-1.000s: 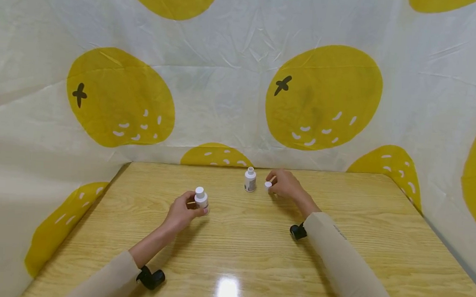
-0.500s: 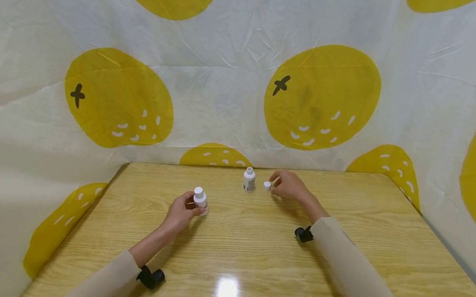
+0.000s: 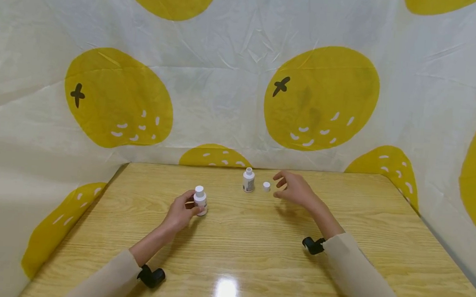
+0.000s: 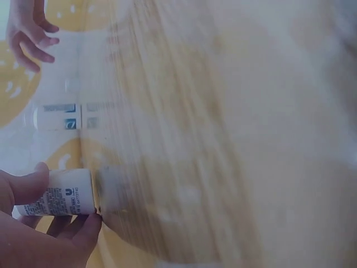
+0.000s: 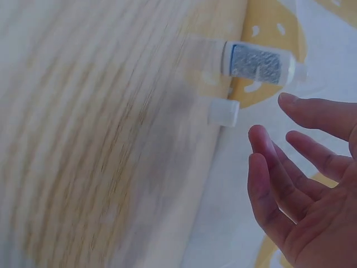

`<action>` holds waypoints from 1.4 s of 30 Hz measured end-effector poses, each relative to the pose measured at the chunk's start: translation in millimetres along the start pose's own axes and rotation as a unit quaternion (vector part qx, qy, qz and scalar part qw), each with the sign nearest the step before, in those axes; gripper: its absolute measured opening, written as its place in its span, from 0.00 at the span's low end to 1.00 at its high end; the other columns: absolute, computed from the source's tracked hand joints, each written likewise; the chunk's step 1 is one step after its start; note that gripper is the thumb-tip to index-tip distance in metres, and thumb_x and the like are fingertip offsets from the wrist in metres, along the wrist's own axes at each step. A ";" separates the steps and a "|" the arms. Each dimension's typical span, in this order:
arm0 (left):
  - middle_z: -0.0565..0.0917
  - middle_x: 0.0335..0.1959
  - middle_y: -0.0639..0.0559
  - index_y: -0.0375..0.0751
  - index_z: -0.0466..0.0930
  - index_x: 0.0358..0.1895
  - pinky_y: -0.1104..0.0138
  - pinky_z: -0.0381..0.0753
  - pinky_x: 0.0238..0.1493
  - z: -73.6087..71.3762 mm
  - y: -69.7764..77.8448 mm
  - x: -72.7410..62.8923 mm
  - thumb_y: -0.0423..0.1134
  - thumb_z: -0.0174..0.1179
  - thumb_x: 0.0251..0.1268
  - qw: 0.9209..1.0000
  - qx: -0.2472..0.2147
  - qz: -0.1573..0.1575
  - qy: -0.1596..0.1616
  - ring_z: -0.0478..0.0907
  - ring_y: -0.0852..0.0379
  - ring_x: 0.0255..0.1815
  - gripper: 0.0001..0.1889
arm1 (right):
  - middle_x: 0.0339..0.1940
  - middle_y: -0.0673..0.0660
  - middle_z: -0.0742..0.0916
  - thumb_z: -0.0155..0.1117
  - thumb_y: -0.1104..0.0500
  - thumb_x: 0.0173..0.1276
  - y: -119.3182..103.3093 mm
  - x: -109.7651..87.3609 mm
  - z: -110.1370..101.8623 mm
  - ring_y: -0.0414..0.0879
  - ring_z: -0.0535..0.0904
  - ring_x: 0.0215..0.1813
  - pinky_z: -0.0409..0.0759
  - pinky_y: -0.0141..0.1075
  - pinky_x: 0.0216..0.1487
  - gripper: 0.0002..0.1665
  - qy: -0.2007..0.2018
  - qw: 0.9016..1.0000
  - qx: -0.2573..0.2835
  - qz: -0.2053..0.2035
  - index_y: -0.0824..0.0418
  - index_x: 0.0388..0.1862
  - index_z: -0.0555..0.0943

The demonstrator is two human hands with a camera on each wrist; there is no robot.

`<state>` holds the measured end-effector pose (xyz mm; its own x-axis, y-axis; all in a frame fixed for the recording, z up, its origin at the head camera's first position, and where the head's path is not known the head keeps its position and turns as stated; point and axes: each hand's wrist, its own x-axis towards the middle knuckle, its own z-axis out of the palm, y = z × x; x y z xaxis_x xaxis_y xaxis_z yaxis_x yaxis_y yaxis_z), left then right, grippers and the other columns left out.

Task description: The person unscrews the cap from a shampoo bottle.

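In the head view my left hand [image 3: 180, 212] grips a small white bottle [image 3: 200, 200] with its white cap on, upright at the table's middle left. The left wrist view shows thumb and fingers round the body of this capped bottle [image 4: 70, 192], which has printed text. Farther back stands a second white bottle [image 3: 248, 180], uncapped, its neck bare. A loose white cap [image 3: 266, 186] lies on the table just right of it. My right hand [image 3: 295, 188] is to the right of the cap, fingers spread and holding nothing, apart from the cap [image 5: 224, 112] in the right wrist view.
The wooden table [image 3: 231, 249] ends at the back against a hanging white cloth [image 3: 221, 96] with yellow fruit prints. Cloth also hangs along both sides. A black wrist camera [image 3: 151, 277] is on the left wrist and another wrist camera [image 3: 313, 246] on the right.
My right hand has let go of the white cap and drawn back to the right, its fingers opening. The cap stays on the table; my left hand keeps holding its bottle.
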<state>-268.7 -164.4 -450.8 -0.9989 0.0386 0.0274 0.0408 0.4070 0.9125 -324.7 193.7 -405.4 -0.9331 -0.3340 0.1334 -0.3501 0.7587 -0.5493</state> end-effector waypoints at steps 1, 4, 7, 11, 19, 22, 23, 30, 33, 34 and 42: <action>0.80 0.61 0.36 0.37 0.75 0.69 0.54 0.83 0.60 0.7 -0.3 0.4 0.28 0.63 0.71 1.000 -0.001 0.000 0.000 0.81 0.38 0.63 0.24 | 0.52 0.68 0.88 0.74 0.60 0.66 -1.8 -2.6 -0.8 0.60 0.87 0.49 0.86 0.53 0.52 0.28 0.001 1.000 0.000 -0.003 0.68 0.63 0.78; 0.80 0.61 0.36 0.38 0.75 0.69 0.55 0.83 0.59 3.2 0.7 1.5 0.29 0.63 0.71 1.000 -0.002 0.003 -0.003 0.81 0.40 0.62 0.24 | 0.52 0.67 0.88 0.74 0.60 0.66 -7.4 -9.9 -3.0 0.58 0.88 0.47 0.86 0.52 0.51 0.28 0.002 1.000 -0.001 -0.009 0.67 0.63 0.78; 0.80 0.61 0.34 0.37 0.74 0.70 0.55 0.82 0.59 6.3 2.9 2.4 0.29 0.64 0.71 1.000 -0.006 0.008 -0.005 0.81 0.39 0.61 0.25 | 0.52 0.66 0.88 0.74 0.60 0.66 -14.2 -16.7 -4.3 0.56 0.88 0.47 0.86 0.50 0.51 0.27 -0.001 1.000 0.001 -0.010 0.66 0.62 0.78; 0.79 0.62 0.33 0.39 0.75 0.70 0.54 0.82 0.59 10.2 6.0 2.3 0.29 0.65 0.70 1.000 -0.015 0.011 -0.005 0.80 0.38 0.62 0.26 | 0.52 0.66 0.88 0.73 0.60 0.68 -22.0 -24.4 -3.7 0.56 0.88 0.45 0.87 0.48 0.48 0.26 -0.010 1.000 0.016 -0.021 0.65 0.62 0.78; 0.80 0.60 0.32 0.39 0.78 0.68 0.57 0.83 0.53 24.2 11.9 1.3 0.27 0.66 0.68 0.999 -0.030 0.033 -0.018 0.81 0.37 0.59 0.25 | 0.51 0.64 0.89 0.73 0.60 0.68 -31.5 -37.8 -0.4 0.49 0.87 0.41 0.86 0.42 0.42 0.24 -0.014 0.998 0.036 -0.046 0.62 0.61 0.79; 0.81 0.58 0.33 0.39 0.79 0.67 0.58 0.83 0.52 29.9 15.4 -0.4 0.27 0.66 0.67 0.998 -0.034 0.040 -0.022 0.82 0.37 0.58 0.24 | 0.50 0.63 0.89 0.73 0.61 0.68 -35.6 -40.7 0.9 0.48 0.87 0.40 0.86 0.40 0.41 0.24 -0.014 0.997 0.047 -0.059 0.62 0.61 0.80; 0.80 0.58 0.33 0.38 0.79 0.67 0.58 0.84 0.52 31.8 16.6 -1.0 0.27 0.66 0.68 0.998 -0.034 0.043 -0.026 0.82 0.38 0.57 0.24 | 0.50 0.63 0.89 0.73 0.61 0.68 -36.8 -41.5 1.3 0.47 0.87 0.40 0.85 0.39 0.40 0.24 -0.015 0.997 0.050 -0.062 0.62 0.61 0.80; 0.80 0.60 0.35 0.42 0.78 0.68 0.55 0.84 0.54 46.1 25.2 -2.4 0.29 0.65 0.69 0.997 -0.036 0.042 -0.054 0.81 0.39 0.58 0.24 | 0.50 0.65 0.89 0.73 0.61 0.68 -41.9 -44.4 4.6 0.46 0.86 0.39 0.85 0.38 0.40 0.24 -0.017 0.995 0.070 -0.076 0.62 0.61 0.80; 0.80 0.60 0.35 0.42 0.79 0.68 0.56 0.85 0.54 53.3 26.6 -0.9 0.29 0.66 0.69 0.996 -0.040 0.046 -0.061 0.82 0.39 0.58 0.24 | 0.49 0.63 0.90 0.73 0.60 0.69 -43.8 -45.5 6.5 0.46 0.86 0.39 0.85 0.38 0.41 0.23 -0.016 0.994 0.075 -0.079 0.62 0.61 0.80; 0.80 0.60 0.35 0.42 0.79 0.68 0.56 0.85 0.53 55.7 27.1 -0.6 0.29 0.66 0.69 0.996 -0.042 0.046 -0.063 0.82 0.39 0.57 0.24 | 0.48 0.63 0.90 0.73 0.60 0.69 -44.2 -45.7 7.2 0.46 0.86 0.39 0.85 0.38 0.41 0.22 -0.015 0.994 0.078 -0.081 0.62 0.60 0.81; 0.84 0.60 0.36 0.42 0.80 0.67 0.57 0.85 0.53 73.1 33.5 -0.9 0.31 0.67 0.68 0.994 -0.043 0.054 -0.087 0.82 0.41 0.59 0.24 | 0.47 0.62 0.90 0.72 0.58 0.70 -48.0 -45.9 10.9 0.46 0.86 0.39 0.85 0.38 0.43 0.21 -0.023 0.991 0.099 -0.087 0.62 0.59 0.81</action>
<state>-264.7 -84.1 -450.1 -0.9690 0.2390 0.0632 0.1384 0.3127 0.9397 -264.2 166.5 -394.1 -0.8532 -0.4796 0.2051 -0.4789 0.5640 -0.6727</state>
